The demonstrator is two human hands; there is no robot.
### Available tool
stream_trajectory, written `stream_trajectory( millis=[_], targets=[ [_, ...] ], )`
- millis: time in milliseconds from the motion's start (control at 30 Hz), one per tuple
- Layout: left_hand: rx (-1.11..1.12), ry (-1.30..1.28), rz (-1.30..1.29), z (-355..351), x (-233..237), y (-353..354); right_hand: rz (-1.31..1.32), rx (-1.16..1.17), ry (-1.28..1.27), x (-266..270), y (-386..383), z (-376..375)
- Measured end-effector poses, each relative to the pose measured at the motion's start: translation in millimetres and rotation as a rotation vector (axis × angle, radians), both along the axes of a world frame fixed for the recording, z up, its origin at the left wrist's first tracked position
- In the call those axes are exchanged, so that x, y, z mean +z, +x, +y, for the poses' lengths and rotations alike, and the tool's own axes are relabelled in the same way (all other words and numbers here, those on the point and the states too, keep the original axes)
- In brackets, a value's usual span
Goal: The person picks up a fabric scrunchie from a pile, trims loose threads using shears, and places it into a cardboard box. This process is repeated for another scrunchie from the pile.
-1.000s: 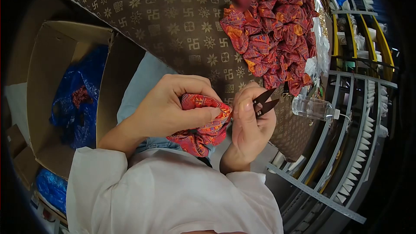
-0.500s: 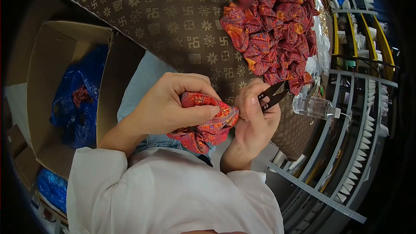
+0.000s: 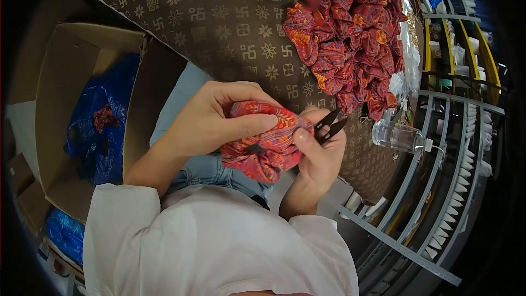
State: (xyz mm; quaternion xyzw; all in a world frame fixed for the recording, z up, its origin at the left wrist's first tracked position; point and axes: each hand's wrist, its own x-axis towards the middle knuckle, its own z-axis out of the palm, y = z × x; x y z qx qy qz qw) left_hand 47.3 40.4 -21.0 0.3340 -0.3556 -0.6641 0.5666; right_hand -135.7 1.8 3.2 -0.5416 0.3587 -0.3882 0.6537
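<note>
A red patterned fabric scrunchie (image 3: 266, 159) is stretched between my hands above my lap, its centre hole showing. My left hand (image 3: 219, 115) pinches its upper left part between thumb and fingers. With thumb and fingertips, my right hand (image 3: 320, 156) grips the scrunchie's right edge. Black thread snips (image 3: 331, 126) are also tucked in that hand, their two pointed blades apart and aimed up and right, away from the fabric. A large heap of matching scrunchies (image 3: 356, 38) lies on the table beyond my right hand.
The table has a brown patterned cloth (image 3: 230, 27). A clear bottle (image 3: 397, 136) lies at its right edge, near metal racks (image 3: 438, 186). On the left stands a cardboard box (image 3: 55, 109) with a blue plastic bag (image 3: 109, 148) in it.
My right thumb has come down onto the scrunchie's edge, and the snips have shifted slightly left and down. The scrunchie is now turned more open, with its hole more visible.
</note>
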Motion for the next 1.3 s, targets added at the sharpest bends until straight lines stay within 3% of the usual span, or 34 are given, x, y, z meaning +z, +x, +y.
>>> stream_trajectory(
  millis=[100,133,267,433,733,900,967,1033,1100,1133,1233,1300],
  targets=[
    [-0.039,0.043,0.135,2,-3,0,-0.215,-0.223,0.050,-6,2,-8],
    [-0.041,0.047,0.235,2,-4,-1,-0.252,-0.194,0.029,-4,2,-10],
    [0.000,0.083,0.192,6,-13,5,-0.255,-0.122,-0.018,-12,-7,-14],
    [0.093,0.173,0.118,5,-10,17,-0.330,-0.201,0.143,-13,-8,-15],
    [0.082,0.024,0.121,6,-21,17,-0.474,-0.106,0.165,-13,-9,-20],
    [0.089,-0.014,0.132,4,-28,21,-0.448,-0.161,0.211,-11,-7,-20],
    [0.076,-0.001,0.072,7,-26,21,-0.433,-0.334,0.227,-13,-5,-18],
    [0.108,0.003,0.330,3,-17,13,-0.407,-0.220,0.124,-16,-5,-16],
    [0.030,-0.032,0.370,4,-23,7,-0.313,-0.093,0.072,-17,2,-14],
    [0.040,-0.027,0.286,6,-28,6,-0.272,0.033,0.063,-20,4,-14],
    [0.157,0.075,0.144,24,-44,26,-0.038,-0.198,-0.044,-31,11,-18],
    [0.318,0.165,0.015,44,-55,53,-0.078,-0.055,-0.104,-31,11,-29]
  ],
)
